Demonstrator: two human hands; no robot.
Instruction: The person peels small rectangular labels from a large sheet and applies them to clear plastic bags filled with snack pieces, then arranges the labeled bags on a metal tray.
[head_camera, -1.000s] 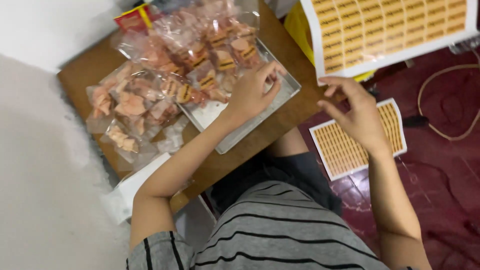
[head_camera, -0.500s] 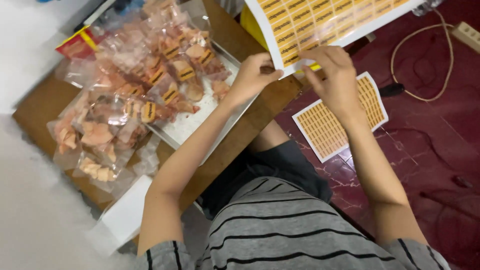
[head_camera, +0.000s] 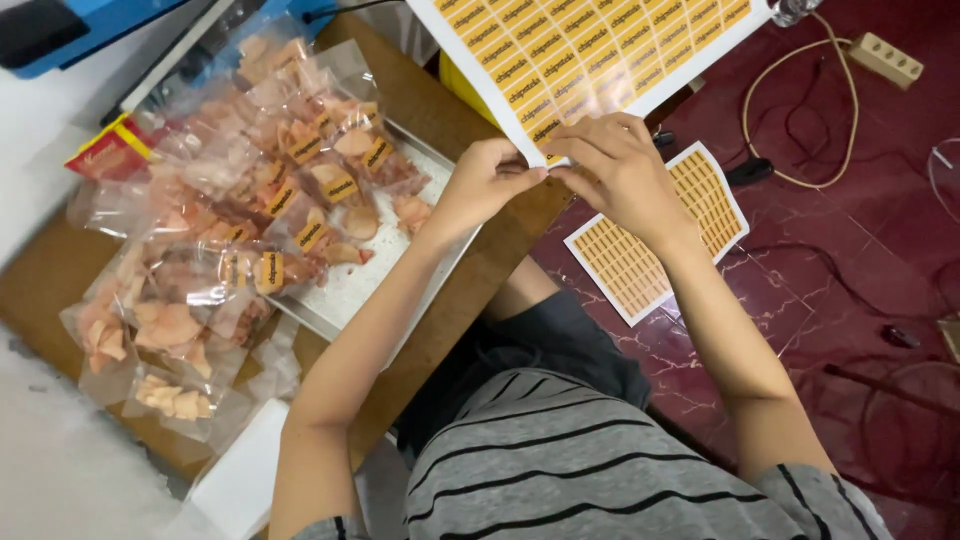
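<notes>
Orange-sticker sheet: lay at 12 o'clock, white backing, its lower edge met both hands.
Left hand: pinched the sheet's lower edge, thumb against fingertips.
Right hand: fingertips pinched on the same edge, just beside the left; whether a sticker was lifted, cannot tell.
Handling: judged light, thin, floppy; stickers likely curl and cling, best taken by a corner.
Second sheet: on red floor, 3 o'clock.
Snack bags: clear, heaped on tray, 9 o'clock, some labelled.
Table: wood, under tray.
</notes>
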